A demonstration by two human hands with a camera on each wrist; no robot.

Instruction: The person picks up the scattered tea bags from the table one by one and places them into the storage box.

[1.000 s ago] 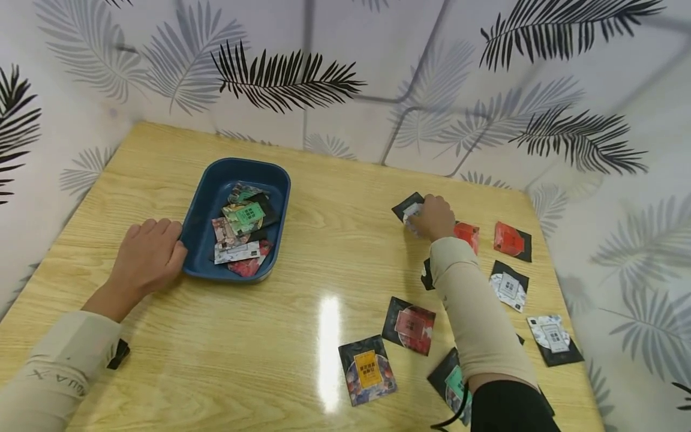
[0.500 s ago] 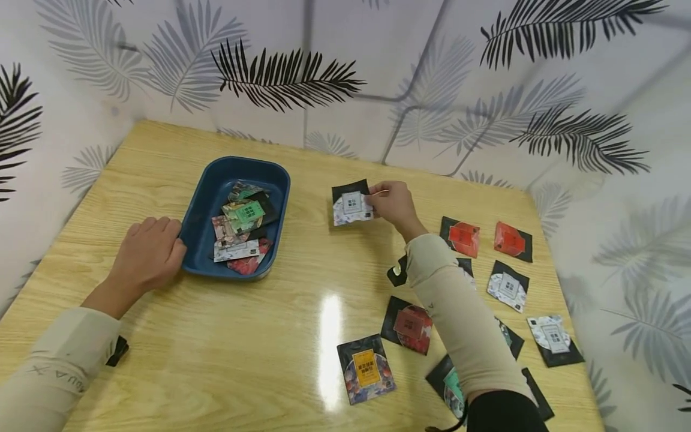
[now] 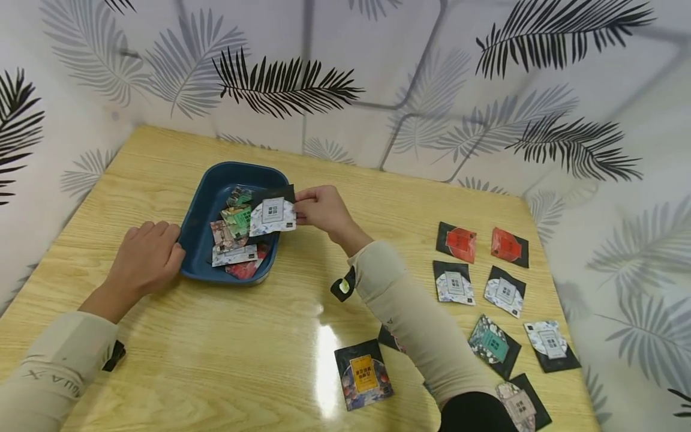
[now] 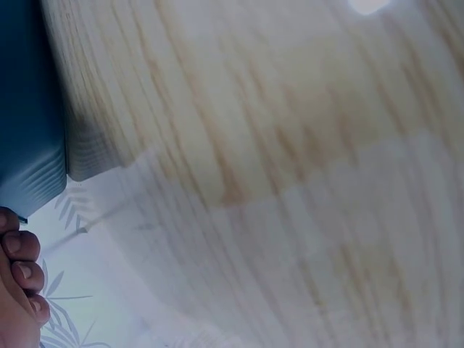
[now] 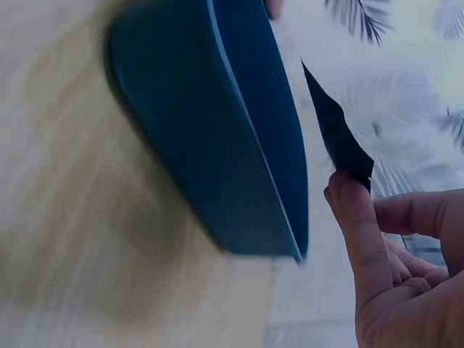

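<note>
In the head view my right hand (image 3: 324, 210) pinches a black-and-white sachet (image 3: 273, 210) by its right edge, thumb and fingertips closed on it. The sachet overlaps the right rim of a dark blue plastic bin (image 3: 195, 252) and covers part of the contents. Several sachets (image 3: 229, 237) in various colours lie inside the bin. My left hand (image 3: 146, 258) grips the bin's left rim, its curled fingers (image 4: 27, 275) showing in the left wrist view. From the right wrist view, the pinched sachet (image 5: 337, 134) is tilted edge-on beside the bin's wall (image 5: 188, 138).
On the right of the wooden table (image 3: 259, 360) lie several sachets: red ones (image 3: 456, 242), white ones (image 3: 454, 283), a green one (image 3: 494, 346) and a pinkish one (image 3: 520, 405). An orange-labelled sachet (image 3: 364, 375) lies near the front. Leaf-patterned cloth (image 3: 345, 132) hangs behind.
My right hand took the black-and-white sachet from the table's right side and carried it left to the bin's rim. My left hand has stayed on the bin.
</note>
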